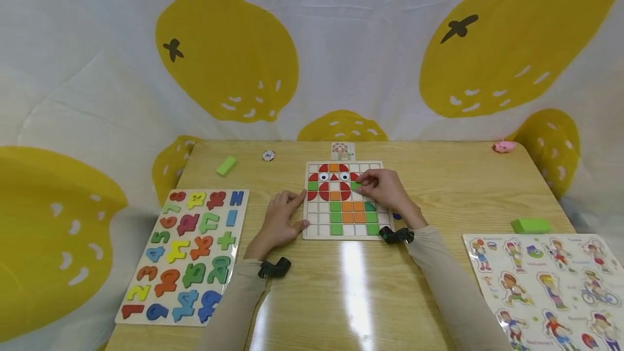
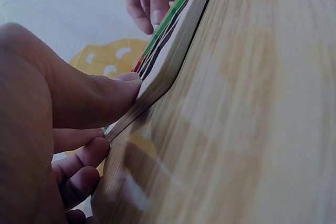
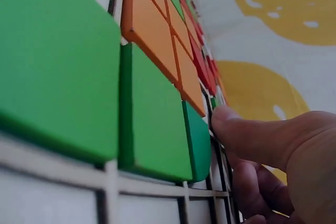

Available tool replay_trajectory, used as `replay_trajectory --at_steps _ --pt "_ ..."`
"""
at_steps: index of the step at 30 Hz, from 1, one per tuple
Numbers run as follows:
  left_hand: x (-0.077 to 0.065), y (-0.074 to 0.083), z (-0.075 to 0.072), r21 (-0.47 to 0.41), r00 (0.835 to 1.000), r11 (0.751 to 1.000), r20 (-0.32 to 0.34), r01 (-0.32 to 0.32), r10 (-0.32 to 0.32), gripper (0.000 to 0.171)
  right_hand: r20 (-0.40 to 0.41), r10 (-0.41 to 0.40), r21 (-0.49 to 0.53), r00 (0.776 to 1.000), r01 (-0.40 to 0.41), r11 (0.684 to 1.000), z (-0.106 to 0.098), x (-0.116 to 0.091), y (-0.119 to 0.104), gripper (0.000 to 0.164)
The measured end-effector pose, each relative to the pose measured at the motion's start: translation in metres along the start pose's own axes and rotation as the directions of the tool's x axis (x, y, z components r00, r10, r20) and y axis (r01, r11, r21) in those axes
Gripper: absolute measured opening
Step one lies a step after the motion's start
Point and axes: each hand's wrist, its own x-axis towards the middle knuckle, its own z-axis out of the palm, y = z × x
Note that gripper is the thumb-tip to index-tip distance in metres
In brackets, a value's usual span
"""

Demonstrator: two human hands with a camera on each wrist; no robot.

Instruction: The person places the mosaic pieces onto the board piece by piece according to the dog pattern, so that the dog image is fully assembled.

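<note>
A white gridded mosaic board (image 1: 312, 223) lies in the middle of the table, set with red, orange, green and eye-printed tiles. My left hand (image 1: 278, 221) is at its left side, thumb and index fingertip spread along the edge. In the left wrist view the thumb (image 2: 113, 98) lies against the board's rim, the other fingers beside it. My right hand (image 1: 385, 189) is over the board's right part, thumb and index finger pinching at a green square tile (image 1: 355, 186). Most of that tile is hidden by the thumb in the right wrist view.
A small picture card (image 1: 343, 151) lies behind the board. At left are a number puzzle (image 1: 182, 256), a green block (image 1: 227, 166) and a round chip (image 1: 268, 155). A sports-figure puzzle (image 1: 546, 291), another green block (image 1: 531, 226) and a pink pig toy (image 1: 504, 147) are at right.
</note>
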Motion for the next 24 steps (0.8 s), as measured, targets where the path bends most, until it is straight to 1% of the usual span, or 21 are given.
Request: replay_trajectory --at_steps 3,6,8,10,13,15,18,20,24 --pt "0.0 0.0 0.003 -0.008 1.0 1.0 -0.007 -0.002 0.002 0.08 -0.019 -0.021 -0.003 1.0 0.021 1.0 -0.005 -0.006 0.0 0.021" --pt "-0.001 0.001 0.006 -0.014 1.0 1.0 -0.006 -0.005 0.005 0.08 -0.076 -0.024 -0.01 0.997 0.023 1.0 -0.022 -0.022 0.001 0.027" --pt "-0.002 0.002 0.005 -0.015 1.0 1.0 -0.003 -0.005 0.005 0.079 -0.115 -0.006 -0.033 0.993 0.002 0.999 -0.038 -0.038 0.004 0.031" --pt "-0.003 0.003 0.003 -0.009 1.0 1.0 -0.006 -0.004 0.004 0.079 -0.134 0.024 -0.087 0.991 -0.036 0.996 -0.055 -0.056 0.009 0.034" --pt "-0.005 0.003 0.0 -0.009 1.0 1.0 -0.016 -0.002 0.002 0.078 -0.111 0.069 -0.172 0.991 -0.087 0.981 -0.072 -0.081 0.021 0.038" --pt "-0.006 0.002 -0.002 -0.007 1.0 1.0 -0.021 -0.001 0.0 0.078 -0.077 0.096 -0.212 0.992 -0.11 0.971 -0.076 -0.094 0.03 0.039" --pt "-0.007 0.0 -0.003 -0.003 1.0 1.0 -0.029 -0.006 0.006 0.077 -0.034 0.116 -0.217 0.993 -0.121 0.969 -0.076 -0.106 0.04 0.035" --pt "-0.006 -0.001 -0.002 -0.002 0.999 1.0 -0.031 -0.014 0.014 0.077 -0.024 0.121 -0.215 0.992 -0.123 0.969 -0.073 -0.111 0.042 0.03" --pt "-0.003 -0.001 0.0 -0.005 0.999 0.999 -0.023 -0.032 0.032 0.077 -0.028 0.099 -0.214 0.995 -0.102 0.971 -0.07 -0.116 0.043 0.023"
